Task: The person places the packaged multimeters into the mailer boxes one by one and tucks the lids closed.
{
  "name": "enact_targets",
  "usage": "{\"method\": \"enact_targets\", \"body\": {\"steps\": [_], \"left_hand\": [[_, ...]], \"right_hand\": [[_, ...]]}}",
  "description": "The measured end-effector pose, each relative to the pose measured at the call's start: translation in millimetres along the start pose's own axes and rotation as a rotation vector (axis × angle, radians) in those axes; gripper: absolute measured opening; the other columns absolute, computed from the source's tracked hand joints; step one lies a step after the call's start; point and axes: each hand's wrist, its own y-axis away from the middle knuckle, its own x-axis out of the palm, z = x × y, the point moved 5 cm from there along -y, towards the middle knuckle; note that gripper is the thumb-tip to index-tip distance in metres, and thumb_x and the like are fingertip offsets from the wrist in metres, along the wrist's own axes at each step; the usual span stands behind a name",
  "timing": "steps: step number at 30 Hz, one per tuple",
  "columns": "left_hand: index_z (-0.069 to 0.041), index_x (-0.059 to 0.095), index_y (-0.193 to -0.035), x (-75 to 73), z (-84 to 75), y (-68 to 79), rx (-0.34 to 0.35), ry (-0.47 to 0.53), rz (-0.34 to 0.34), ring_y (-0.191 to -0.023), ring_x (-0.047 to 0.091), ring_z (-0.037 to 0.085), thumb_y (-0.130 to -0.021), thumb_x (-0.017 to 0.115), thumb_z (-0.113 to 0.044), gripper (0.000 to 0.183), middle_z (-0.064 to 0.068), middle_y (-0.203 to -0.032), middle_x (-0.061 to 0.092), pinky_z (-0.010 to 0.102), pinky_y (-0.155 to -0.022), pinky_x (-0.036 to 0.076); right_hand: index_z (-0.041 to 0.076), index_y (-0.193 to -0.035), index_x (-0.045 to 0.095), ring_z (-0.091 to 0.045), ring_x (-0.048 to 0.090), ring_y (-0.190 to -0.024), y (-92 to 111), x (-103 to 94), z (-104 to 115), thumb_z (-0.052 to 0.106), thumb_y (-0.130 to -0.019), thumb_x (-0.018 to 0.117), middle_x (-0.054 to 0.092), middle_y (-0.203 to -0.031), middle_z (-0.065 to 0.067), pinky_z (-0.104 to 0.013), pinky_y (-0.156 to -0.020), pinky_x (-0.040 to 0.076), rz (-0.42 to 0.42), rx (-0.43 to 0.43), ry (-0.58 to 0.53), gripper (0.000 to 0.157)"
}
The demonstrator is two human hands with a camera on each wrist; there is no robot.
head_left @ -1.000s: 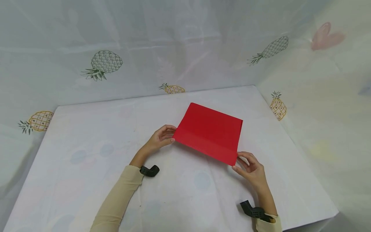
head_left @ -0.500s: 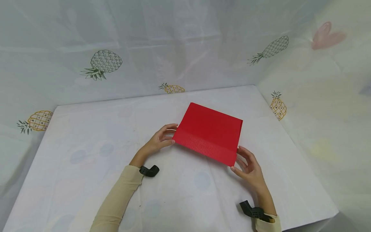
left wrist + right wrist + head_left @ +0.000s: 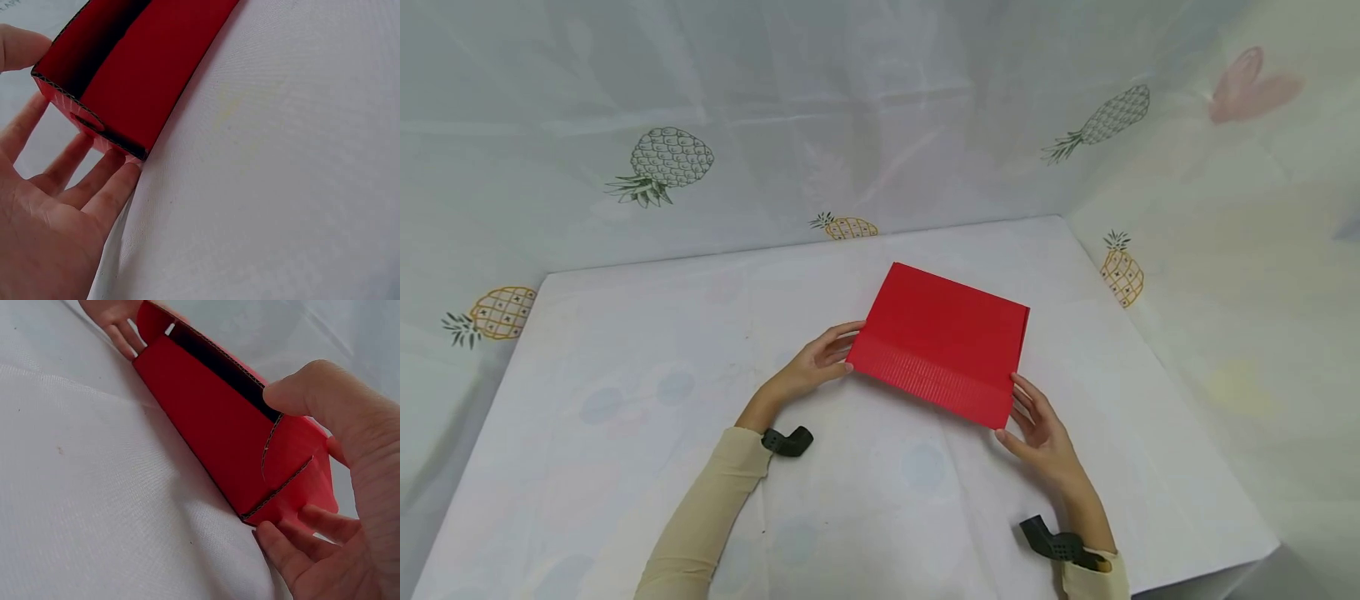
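Observation:
A red corrugated cardboard box [image 3: 943,340] sits on the table with its unclosed end toward me. My left hand [image 3: 812,364] is at its left side. In the left wrist view, fairly straight fingers [image 3: 69,164] touch the outer side wall and the thumb [image 3: 24,49] meets the lid's front corner. My right hand [image 3: 1043,431] is at the right side. In the right wrist view, its thumb [image 3: 306,387] lies at the lid's front edge, beside a rounded side flap [image 3: 290,450], while the fingers reach along the side wall. The box's inside is dark toward the back.
A white cloth covers the table [image 3: 647,433]. Behind and to the right hang pale sheets printed with pineapples [image 3: 672,158]. Each wrist wears a black camera mount [image 3: 787,442]. The table's right front edge shows at lower right.
The right fingers have moved farther back along the box's right side and straightened. The left fingers have reached slightly farther along the left side. The box has stayed almost in place.

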Motion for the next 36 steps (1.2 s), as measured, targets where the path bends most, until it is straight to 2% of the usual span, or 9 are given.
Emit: {"method": "enact_targets", "body": {"steps": [8, 13, 21, 24, 28, 36], "left_hand": [[0.004, 0.026, -0.15, -0.1, 0.9, 0.2, 0.026, -0.001, 0.005, -0.144, 0.024, 0.037, -0.09, 0.059, 0.011, 0.069, 0.02, -0.155, 0.026, 0.03, -0.113, 0.032], [0.002, 0.026, -0.15, 1.0, 0.7, 1.2, 0.0, 0.009, 0.003, -0.144, 0.026, 0.037, -0.089, 0.06, 0.011, 0.07, 0.02, -0.155, 0.027, 0.026, -0.111, 0.034], [-0.003, 0.024, -0.152, 3.6, 1.1, -1.6, 0.011, -0.013, 0.005, -0.144, 0.026, 0.034, -0.088, 0.061, 0.012, 0.075, 0.015, -0.158, 0.024, 0.03, -0.114, 0.03], [-0.002, 0.025, -0.152, 2.5, 3.5, -2.1, 0.014, -0.031, 0.0, -0.144, 0.027, 0.032, -0.087, 0.061, 0.013, 0.075, 0.014, -0.157, 0.025, 0.029, -0.114, 0.03], [-0.004, 0.028, -0.151, 1.4, 6.1, -2.5, 0.001, -0.065, -0.013, -0.143, 0.028, 0.029, -0.087, 0.061, 0.013, 0.074, 0.012, -0.155, 0.027, 0.028, -0.113, 0.032], [-0.006, 0.034, -0.149, 0.7, 11.9, -4.6, -0.003, -0.107, -0.058, -0.141, 0.033, 0.031, -0.087, 0.063, 0.012, 0.07, 0.012, -0.153, 0.031, 0.04, -0.112, 0.035]], "right_hand": [[-0.004, -0.15, 0.023, -0.016, 0.036, -0.137, 0.1, 2.1, -2.0, -0.025, -0.076, 0.064, 0.033, -0.152, -0.012, -0.02, -0.106, 0.039, 0.006, 0.004, -0.02, 0.087], [-0.005, -0.15, 0.022, -0.017, 0.036, -0.137, -0.1, 3.8, -2.1, -0.027, -0.075, 0.063, 0.031, -0.152, -0.014, -0.022, -0.108, 0.038, 0.006, 0.003, -0.03, 0.088], [-0.005, -0.149, 0.025, -0.01, 0.029, -0.142, -1.9, 5.5, -2.4, -0.027, -0.075, 0.064, 0.012, -0.159, -0.019, -0.017, -0.109, 0.034, 0.009, -0.011, 0.022, 0.087], [-0.008, -0.148, 0.026, -0.01, 0.03, -0.141, -2.6, 6.8, -2.7, -0.029, -0.074, 0.062, 0.012, -0.157, -0.024, -0.017, -0.109, 0.034, -0.002, -0.043, 0.011, 0.086], [-0.009, -0.146, 0.027, -0.01, 0.033, -0.139, -3.4, 7.5, -4.2, -0.03, -0.072, 0.061, 0.014, -0.157, -0.024, -0.016, -0.107, 0.035, -0.021, -0.068, 0.03, 0.084], [-0.01, -0.144, 0.032, -0.01, 0.039, -0.134, -4.1, 7.6, -5.7, -0.03, -0.071, 0.062, 0.018, -0.153, -0.027, -0.016, -0.104, 0.039, -0.058, -0.081, 0.066, 0.081]]}}
